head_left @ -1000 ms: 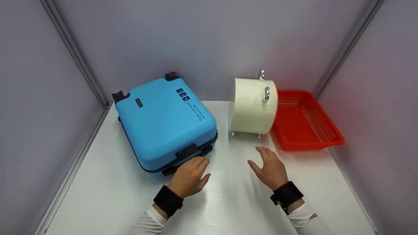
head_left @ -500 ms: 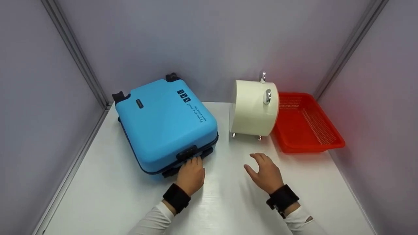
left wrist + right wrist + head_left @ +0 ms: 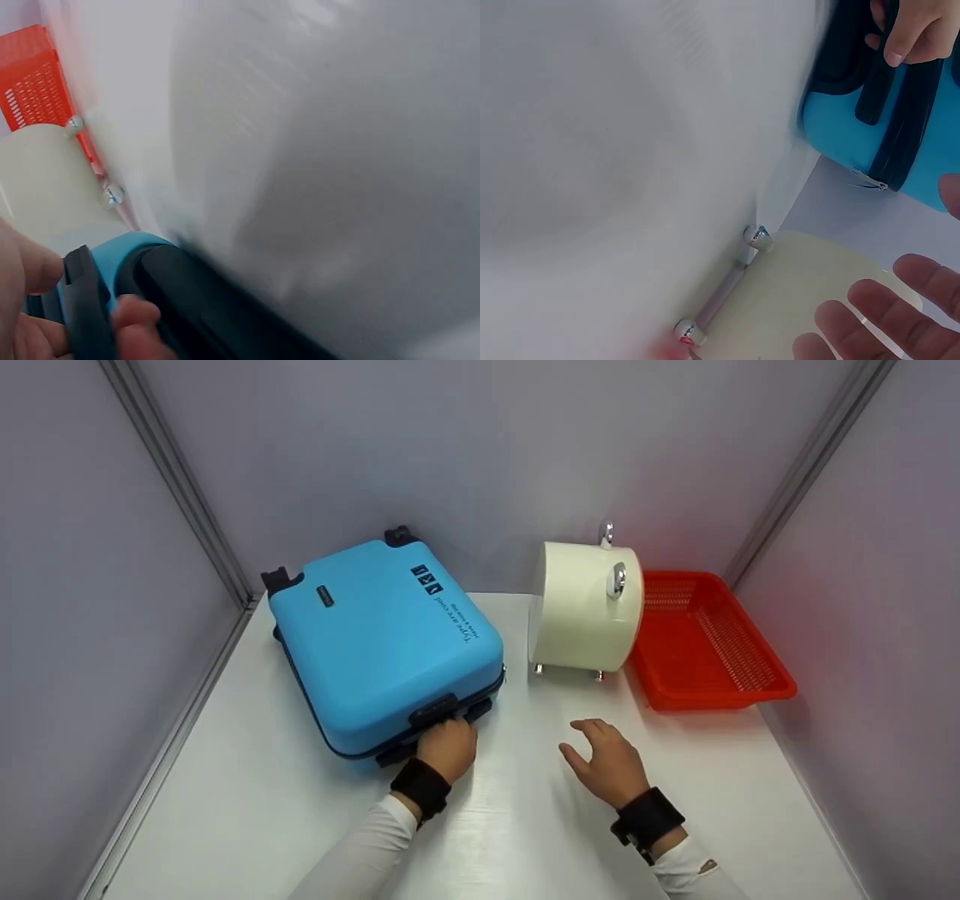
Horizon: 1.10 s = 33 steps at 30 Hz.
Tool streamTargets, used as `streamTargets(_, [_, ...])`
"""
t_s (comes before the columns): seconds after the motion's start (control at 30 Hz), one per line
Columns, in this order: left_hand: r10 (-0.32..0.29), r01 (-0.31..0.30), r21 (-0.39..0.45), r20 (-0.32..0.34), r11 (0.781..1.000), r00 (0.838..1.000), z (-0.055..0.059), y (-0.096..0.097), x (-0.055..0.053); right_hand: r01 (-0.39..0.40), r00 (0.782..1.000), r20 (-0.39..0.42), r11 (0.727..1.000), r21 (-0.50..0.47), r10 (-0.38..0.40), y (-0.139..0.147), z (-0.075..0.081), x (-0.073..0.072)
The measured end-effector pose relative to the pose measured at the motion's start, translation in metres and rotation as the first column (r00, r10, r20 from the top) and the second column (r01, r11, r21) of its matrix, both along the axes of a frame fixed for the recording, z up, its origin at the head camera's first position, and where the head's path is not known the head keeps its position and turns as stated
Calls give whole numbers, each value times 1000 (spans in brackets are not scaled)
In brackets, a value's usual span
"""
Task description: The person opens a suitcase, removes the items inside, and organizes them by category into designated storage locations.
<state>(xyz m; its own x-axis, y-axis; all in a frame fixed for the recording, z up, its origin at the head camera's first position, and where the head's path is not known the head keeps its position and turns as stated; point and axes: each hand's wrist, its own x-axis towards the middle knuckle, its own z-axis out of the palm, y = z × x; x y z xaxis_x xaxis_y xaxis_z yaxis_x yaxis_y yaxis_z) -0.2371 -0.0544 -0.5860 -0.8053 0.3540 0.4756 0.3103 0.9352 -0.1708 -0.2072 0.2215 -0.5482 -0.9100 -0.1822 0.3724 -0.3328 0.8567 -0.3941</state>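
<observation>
A light blue suitcase (image 3: 382, 645) lies flat on the white table at the left in the head view, its wheels towards the back wall. My left hand (image 3: 448, 750) is at its near side, below the black lock. In the right wrist view, that hand's fingers curl round the black carry handle (image 3: 874, 97). The left wrist view shows the handle (image 3: 86, 307) between thumb and fingers. My right hand (image 3: 611, 769) hovers over the table to the right, fingers spread and loosely bent, holding nothing. The suitcase's underside is hidden.
Behind my right hand stands a cream round-sided container (image 3: 589, 607) with chrome knobs and small feet. A red plastic basket (image 3: 772, 686) sits to its right, close against it. Grey walls (image 3: 480, 450) enclose the table at the back and both sides.
My left hand has moved from above the suitcase's near edge onto the carry handle and curled round it. The right hand has drifted slightly towards me. The suitcase stays put.
</observation>
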Motion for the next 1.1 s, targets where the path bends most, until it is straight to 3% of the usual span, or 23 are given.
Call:
streamTargets(0.17, [50,-45,56,-86,997,995,-10,-2,4,-8,1000,8,1000,10,8,-2,-5,1])
streamTargets(0.3, [50,-39,120,-91,992,995,-16,-2,15,-4,999,36,1000,11,3,-3,-8,-1])
streamTargets(0.43, [18,-20,207,11,978,1000,-14,-3,27,0,998,67,1000,7,0,-5,-7,-5])
streamTargets(0.53, [-18,-11,259,112,966,994,-11,-7,35,-2,997,74,1000,6,1,-6,-6,-7])
streamTargets(0.67, [-84,9,307,233,952,969,-7,-14,46,-5,997,77,1000,8,4,-7,-7,-8])
streamTargets(0.8, [-147,36,318,334,947,931,-5,-24,58,-4,994,107,1000,7,3,-9,-8,-9])
streamTargets(0.93, [-203,97,292,359,952,911,-4,-32,63,8,990,139,1000,4,-9,-12,-8,-8])
streamTargets(1.1, [-224,157,227,312,961,923,-5,-40,57,3,987,162,1000,1,-4,-17,-7,-9])
